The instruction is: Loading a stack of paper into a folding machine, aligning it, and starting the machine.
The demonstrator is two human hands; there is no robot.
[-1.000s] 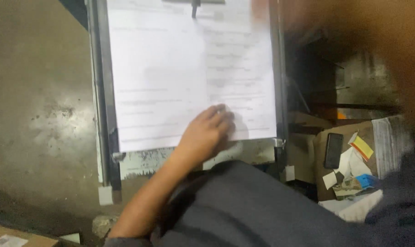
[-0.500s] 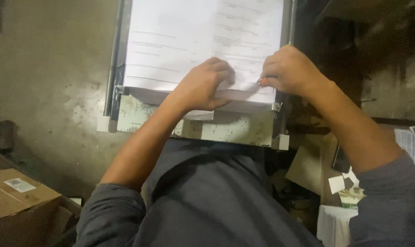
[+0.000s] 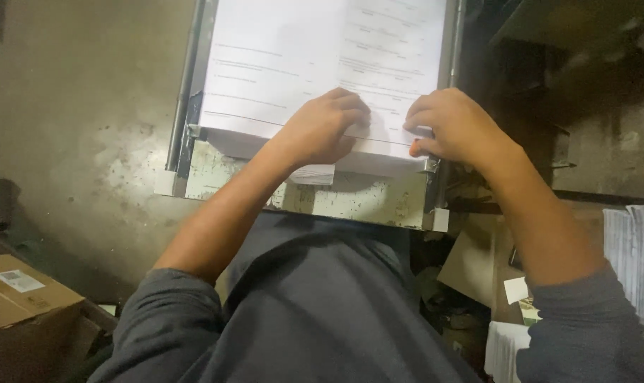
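A thick stack of white printed paper (image 3: pixel 286 71) lies on the worn metal bed of a paper cutter (image 3: pixel 350 198). My left hand (image 3: pixel 322 128) rests palm down on the stack's near edge, fingers curled over the sheets. My right hand (image 3: pixel 453 128) presses on the near right corner of the stack, fingers bent and thumb at the edge, next to the right side rail (image 3: pixel 450 64). Both hands lie flat on the paper, close together.
A cardboard box (image 3: pixel 24 298) sits at the lower left on the concrete floor (image 3: pixel 74 128). Paper stacks (image 3: pixel 637 248) and cardboard scraps (image 3: pixel 478 262) crowd the lower right. Dark shelving (image 3: pixel 549 57) stands to the right of the cutter.
A second ago only my left hand was on the paper. My right hand has come down onto the stack's right corner, and the view has tilted down toward my lap.
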